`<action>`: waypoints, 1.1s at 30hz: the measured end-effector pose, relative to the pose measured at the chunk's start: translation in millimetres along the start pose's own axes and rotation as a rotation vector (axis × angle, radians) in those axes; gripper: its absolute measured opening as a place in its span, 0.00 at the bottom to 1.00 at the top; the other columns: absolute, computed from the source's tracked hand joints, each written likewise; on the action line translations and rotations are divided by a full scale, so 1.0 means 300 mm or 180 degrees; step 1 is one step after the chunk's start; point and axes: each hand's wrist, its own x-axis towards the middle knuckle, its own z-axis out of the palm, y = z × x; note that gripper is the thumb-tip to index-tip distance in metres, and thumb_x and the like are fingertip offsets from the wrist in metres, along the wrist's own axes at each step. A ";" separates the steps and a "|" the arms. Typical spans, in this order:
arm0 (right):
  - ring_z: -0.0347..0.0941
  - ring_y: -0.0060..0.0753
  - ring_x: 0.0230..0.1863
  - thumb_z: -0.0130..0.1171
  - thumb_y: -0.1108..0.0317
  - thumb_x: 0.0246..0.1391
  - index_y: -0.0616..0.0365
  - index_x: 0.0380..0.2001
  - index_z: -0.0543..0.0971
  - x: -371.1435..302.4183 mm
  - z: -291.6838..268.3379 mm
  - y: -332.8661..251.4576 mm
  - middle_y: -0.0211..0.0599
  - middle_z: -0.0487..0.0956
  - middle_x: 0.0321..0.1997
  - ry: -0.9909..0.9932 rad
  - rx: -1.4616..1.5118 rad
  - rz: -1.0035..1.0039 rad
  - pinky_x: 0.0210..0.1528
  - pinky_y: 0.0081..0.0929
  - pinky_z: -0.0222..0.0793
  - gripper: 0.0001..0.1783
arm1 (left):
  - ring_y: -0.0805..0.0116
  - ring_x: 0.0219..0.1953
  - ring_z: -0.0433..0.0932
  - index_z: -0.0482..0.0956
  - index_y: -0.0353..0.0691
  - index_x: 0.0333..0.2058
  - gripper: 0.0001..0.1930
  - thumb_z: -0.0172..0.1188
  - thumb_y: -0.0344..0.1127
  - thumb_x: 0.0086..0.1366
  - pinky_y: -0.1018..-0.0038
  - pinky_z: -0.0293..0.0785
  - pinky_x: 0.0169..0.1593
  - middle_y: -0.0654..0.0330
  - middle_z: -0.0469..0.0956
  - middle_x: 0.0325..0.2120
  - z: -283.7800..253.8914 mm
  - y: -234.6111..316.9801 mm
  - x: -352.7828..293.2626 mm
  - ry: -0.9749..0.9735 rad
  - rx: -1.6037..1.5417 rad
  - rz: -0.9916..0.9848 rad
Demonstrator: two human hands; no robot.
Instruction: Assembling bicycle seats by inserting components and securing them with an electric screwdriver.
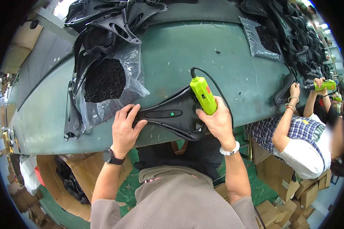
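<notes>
My left hand (125, 129), with a watch on its wrist, grips the narrow end of a black molded plastic part (156, 113), thumb and fingers on either side. The part lies at the table's near edge, a long oval recess and a small green dot on its upper face. In my right hand (219, 121) is a lime-green electric screwdriver (203, 95), held by its lower body over the part's wide right end. Its black cord (221, 91) leaves the upper end and curves down past my wrist. The screwdriver's working tip is hidden behind my hand.
Left on the green table (176, 49) lies a clear bag (135, 82) of small black pieces (105, 80), beside piled black plastic parts (103, 38). Another bag (252, 36) lies far right. A co-worker (305, 141) holds another green screwdriver (326, 85). Cardboard boxes (78, 175) stand below.
</notes>
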 end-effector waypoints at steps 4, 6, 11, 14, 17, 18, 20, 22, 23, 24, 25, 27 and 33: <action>0.79 0.41 0.38 0.70 0.58 0.43 0.63 0.43 0.75 0.018 -0.020 0.034 0.45 0.81 0.34 -0.0071 0.0177 0.0108 0.43 0.35 0.72 0.27 | 0.51 0.47 0.74 0.74 0.39 0.54 0.25 0.67 0.37 0.57 0.61 0.72 0.51 0.53 0.75 0.50 -0.006 -0.010 -0.003 -0.0040 -0.0112 0.0074; 0.78 0.35 0.36 0.72 0.58 0.43 0.64 0.43 0.75 0.013 -0.040 0.037 0.43 0.80 0.33 -0.0393 0.0117 0.0317 0.43 0.33 0.72 0.28 | 0.51 0.48 0.74 0.75 0.39 0.53 0.24 0.67 0.35 0.56 0.62 0.72 0.52 0.52 0.75 0.50 -0.008 -0.023 -0.027 0.0077 -0.0436 -0.0018; 0.71 0.23 0.27 0.70 0.59 0.51 0.65 0.47 0.74 -0.040 -0.162 0.027 0.31 0.75 0.28 -0.0140 0.1480 0.0447 0.30 0.22 0.69 0.27 | 0.51 0.46 0.77 0.81 0.38 0.43 0.17 0.69 0.32 0.54 0.63 0.75 0.50 0.51 0.79 0.47 -0.014 0.005 -0.083 0.0053 -0.0894 -0.0085; 0.71 0.29 0.24 0.64 0.42 0.54 0.65 0.56 0.67 -0.096 -0.268 -0.002 0.36 0.73 0.27 -0.0328 0.2887 0.0064 0.29 0.26 0.70 0.40 | 0.51 0.45 0.78 0.81 0.40 0.43 0.17 0.69 0.35 0.54 0.63 0.75 0.49 0.52 0.79 0.47 0.035 0.057 -0.057 0.0023 -0.1000 0.0025; 0.69 0.33 0.22 0.54 0.22 0.46 0.63 0.59 0.63 -0.167 -0.250 -0.133 0.36 0.71 0.25 -0.0506 0.3532 -0.0965 0.29 0.31 0.69 0.55 | 0.52 0.46 0.76 0.81 0.43 0.44 0.18 0.69 0.38 0.55 0.63 0.74 0.50 0.52 0.78 0.49 0.131 0.101 -0.011 -0.0224 -0.1560 0.0156; 0.69 0.34 0.22 0.52 0.19 0.43 0.62 0.59 0.63 -0.176 -0.220 -0.174 0.37 0.71 0.26 -0.0604 0.3656 -0.1378 0.30 0.33 0.69 0.58 | 0.54 0.47 0.77 0.81 0.41 0.45 0.20 0.71 0.36 0.54 0.64 0.73 0.52 0.53 0.78 0.51 0.150 0.106 -0.001 -0.0352 -0.1760 0.0166; 0.70 0.36 0.26 0.49 0.16 0.40 0.60 0.61 0.62 -0.190 -0.141 -0.225 0.37 0.71 0.28 -0.0693 0.3585 -0.1964 0.35 0.36 0.67 0.61 | 0.52 0.48 0.76 0.81 0.43 0.47 0.19 0.68 0.38 0.56 0.63 0.73 0.51 0.51 0.77 0.50 0.154 0.091 0.013 -0.0569 -0.1953 0.0228; 0.70 0.38 0.27 0.47 0.15 0.40 0.60 0.61 0.62 -0.189 -0.040 -0.256 0.38 0.72 0.29 -0.0432 0.3433 -0.2361 0.36 0.36 0.66 0.61 | 0.53 0.47 0.76 0.81 0.43 0.47 0.19 0.68 0.38 0.56 0.63 0.73 0.51 0.51 0.77 0.50 0.158 0.080 0.016 -0.0611 -0.2096 0.0211; 0.72 0.43 0.33 0.53 0.13 0.29 0.62 0.61 0.61 -0.165 -0.007 -0.230 0.46 0.76 0.36 -0.0698 0.3631 -0.2683 0.39 0.42 0.69 0.69 | 0.53 0.47 0.76 0.81 0.42 0.46 0.18 0.68 0.38 0.56 0.63 0.73 0.51 0.51 0.77 0.51 0.158 0.076 0.017 -0.0657 -0.2219 0.0216; 0.72 0.43 0.33 0.53 0.13 0.29 0.62 0.61 0.61 -0.146 0.033 -0.216 0.46 0.76 0.36 -0.0746 0.3643 -0.2672 0.39 0.42 0.69 0.69 | 0.53 0.47 0.76 0.81 0.42 0.46 0.18 0.68 0.38 0.56 0.63 0.73 0.51 0.51 0.77 0.51 0.160 0.068 0.012 -0.0631 -0.2212 0.0176; 0.72 0.43 0.33 0.53 0.13 0.27 0.62 0.61 0.62 -0.138 0.068 -0.212 0.46 0.75 0.36 -0.0669 0.3742 -0.2651 0.38 0.41 0.69 0.69 | 0.53 0.47 0.76 0.81 0.42 0.46 0.18 0.68 0.37 0.56 0.62 0.73 0.51 0.51 0.78 0.50 0.162 0.070 0.011 -0.0647 -0.2270 0.0155; 0.71 0.42 0.34 0.53 0.12 0.24 0.62 0.58 0.63 -0.144 0.120 -0.203 0.46 0.75 0.36 -0.0452 0.3872 -0.2569 0.38 0.39 0.70 0.69 | 0.53 0.47 0.76 0.81 0.41 0.45 0.17 0.68 0.36 0.56 0.62 0.74 0.51 0.51 0.78 0.49 0.160 0.075 0.009 -0.0643 -0.2329 0.0114; 0.71 0.41 0.35 0.53 0.11 0.22 0.62 0.58 0.63 -0.118 0.193 -0.204 0.47 0.75 0.37 -0.0529 0.4025 -0.2442 0.41 0.40 0.69 0.70 | 0.53 0.48 0.77 0.82 0.39 0.43 0.16 0.68 0.34 0.55 0.63 0.72 0.53 0.51 0.79 0.48 0.160 0.071 0.011 -0.0581 -0.2360 0.0130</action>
